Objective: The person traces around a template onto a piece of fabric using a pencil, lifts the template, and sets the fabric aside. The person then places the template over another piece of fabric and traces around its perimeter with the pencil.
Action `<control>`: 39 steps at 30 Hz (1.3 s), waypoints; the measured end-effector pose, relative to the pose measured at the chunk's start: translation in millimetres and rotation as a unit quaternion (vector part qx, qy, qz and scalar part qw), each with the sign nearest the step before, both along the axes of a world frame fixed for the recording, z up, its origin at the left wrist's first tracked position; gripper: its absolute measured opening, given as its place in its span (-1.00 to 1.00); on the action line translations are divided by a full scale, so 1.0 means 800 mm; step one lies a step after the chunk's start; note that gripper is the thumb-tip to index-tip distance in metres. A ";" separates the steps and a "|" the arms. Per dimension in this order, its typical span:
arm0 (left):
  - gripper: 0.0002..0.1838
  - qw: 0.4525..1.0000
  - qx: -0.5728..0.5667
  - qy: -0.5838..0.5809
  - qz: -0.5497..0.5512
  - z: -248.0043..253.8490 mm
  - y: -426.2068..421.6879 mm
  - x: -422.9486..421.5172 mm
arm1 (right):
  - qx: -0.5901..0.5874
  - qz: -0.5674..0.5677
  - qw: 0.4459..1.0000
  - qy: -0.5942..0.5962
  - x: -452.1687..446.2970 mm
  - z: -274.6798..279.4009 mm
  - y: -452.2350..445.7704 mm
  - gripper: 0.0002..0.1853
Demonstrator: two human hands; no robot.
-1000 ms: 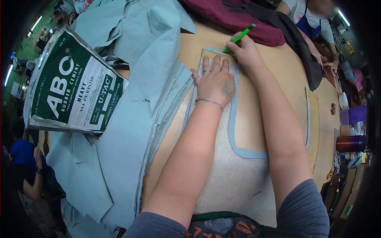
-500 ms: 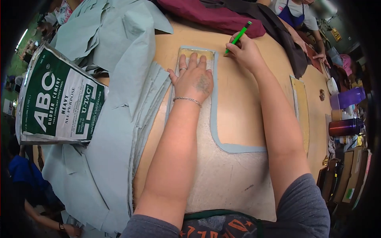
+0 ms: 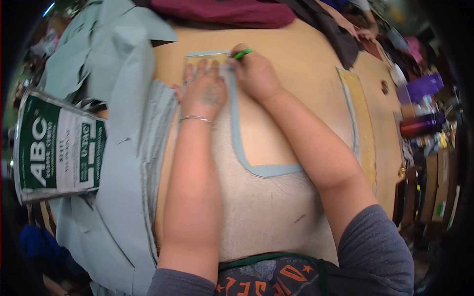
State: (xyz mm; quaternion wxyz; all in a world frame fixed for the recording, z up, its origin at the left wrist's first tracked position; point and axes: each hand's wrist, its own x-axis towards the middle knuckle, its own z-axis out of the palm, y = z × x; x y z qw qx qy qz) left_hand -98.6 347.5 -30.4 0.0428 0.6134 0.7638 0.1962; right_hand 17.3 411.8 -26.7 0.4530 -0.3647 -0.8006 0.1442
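Presently, the left hand (image 3: 205, 92) is pressing flat, gripping nothing, on the smooth grey-beige sheet panel (image 3: 271, 212), frame centre; the right hand (image 3: 254, 74) is pinching a bright-green stick-shaped pen (image 3: 242, 54). Even pressure should be preventing slip.

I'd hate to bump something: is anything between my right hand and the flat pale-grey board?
Nothing visible. Your right hand, fingers around a slim green pen, is at the upper right corner of the flat pale-grey board; your left hand lies on it, not between.
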 end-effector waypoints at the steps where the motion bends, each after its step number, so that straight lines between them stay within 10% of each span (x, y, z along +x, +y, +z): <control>1: -0.52 1.000 -0.015 -0.001 0.001 0.004 0.000 0.002 | 0.020 0.022 1.000 -0.001 0.004 0.000 -0.013 -0.88; 12: -0.52 0.997 -0.065 0.027 0.021 0.008 0.006 0.000 | -0.098 0.209 0.972 -0.044 0.075 0.026 -0.199 -0.84; 29: -0.50 0.996 -0.082 0.032 0.011 0.003 0.013 -0.009 | -0.287 -0.139 0.946 -0.060 0.313 0.058 -0.211 -0.89; 39: -0.49 0.996 -0.075 0.040 0.009 -0.001 0.014 -0.011 | -0.334 -0.093 0.938 0.009 0.352 0.056 -0.108 -0.91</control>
